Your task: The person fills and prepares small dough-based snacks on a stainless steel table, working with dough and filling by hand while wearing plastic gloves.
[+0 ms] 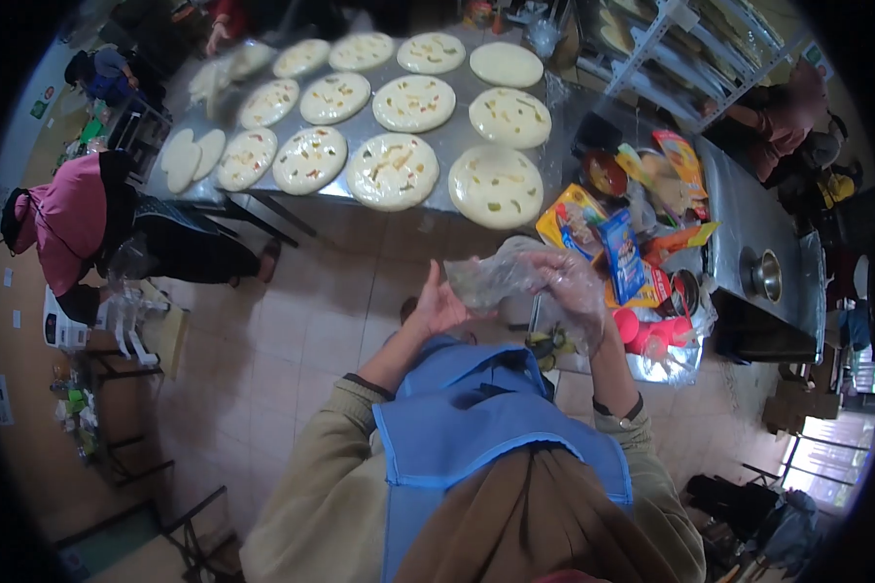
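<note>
Metal table (556, 160), round doughs (393, 171), crinkly plastic (491, 278)

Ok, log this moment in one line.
left hand: bare, open | right hand: covered by crumpled clear plastic | shiny metal table: round pale dough discs

I hold both forearms (399, 348) forward, left hand (441, 303) open, right hand (571, 284) curled in a grip.

Round pale dough discs (393, 170) lie in rows on a silver steel table (560, 160). To their right are shiny multicoloured packets (624, 257), with pink plastic cups (653, 332) nearer; farther right, a round silver metal bowl (768, 275) on a grey metal counter (746, 214).
</note>
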A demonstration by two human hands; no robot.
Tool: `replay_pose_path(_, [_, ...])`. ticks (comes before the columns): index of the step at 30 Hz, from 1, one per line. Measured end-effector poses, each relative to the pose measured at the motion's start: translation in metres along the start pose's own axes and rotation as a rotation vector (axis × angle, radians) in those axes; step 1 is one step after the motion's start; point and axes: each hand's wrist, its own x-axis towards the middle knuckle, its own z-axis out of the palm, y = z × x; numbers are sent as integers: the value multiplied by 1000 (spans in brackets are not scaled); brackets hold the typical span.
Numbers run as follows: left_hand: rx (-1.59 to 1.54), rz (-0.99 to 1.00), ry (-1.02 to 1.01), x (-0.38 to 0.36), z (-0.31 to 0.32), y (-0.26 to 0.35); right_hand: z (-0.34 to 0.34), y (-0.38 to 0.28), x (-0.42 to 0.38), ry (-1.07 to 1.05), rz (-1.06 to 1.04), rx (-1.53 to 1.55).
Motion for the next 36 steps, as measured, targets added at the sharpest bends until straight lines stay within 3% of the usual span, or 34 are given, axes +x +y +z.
replay_pose_path(3, [-8, -40, -156, -3, 29, 0, -11, 11, -8, 87, 49, 118])
replay_pose_path(5, [123, 16, -54, -5, 36, -4, -17, 16, -16, 143, 56, 139])
replay_pose_path(9, [304, 119, 82, -13, 57, -6, -34, 22, -31, 108, 151, -188])
replay_pose_path(12, [427, 169, 161, -19, 60, -6, -40, 15, -39, -22, -81, -301])
replay_pose_path(15, [507, 189, 253, -21, 60, -8, -46, 6, -42, -129, -74, -668])
replay_pose_path(19, [513, 220, 328, -23, 66, -12, -62, 36, -43, -110, 5, -620])
replay_pose_path(26, [622, 307, 431, -22, 65, -16, -82, 131, -43, 8, 177, -251])
replay_pose_path(30, [633, 354, 454, -23, 63, -17, -58, 114, -42, 74, 201, -69])
replay_pose_path(32, [601, 356, 452, -24, 64, -17, -48, 102, -38, 21, 30, -380])
replay_pose_path(36, [577, 327, 490, -25, 76, -18, -38, 93, -28, -5, -27, -457])
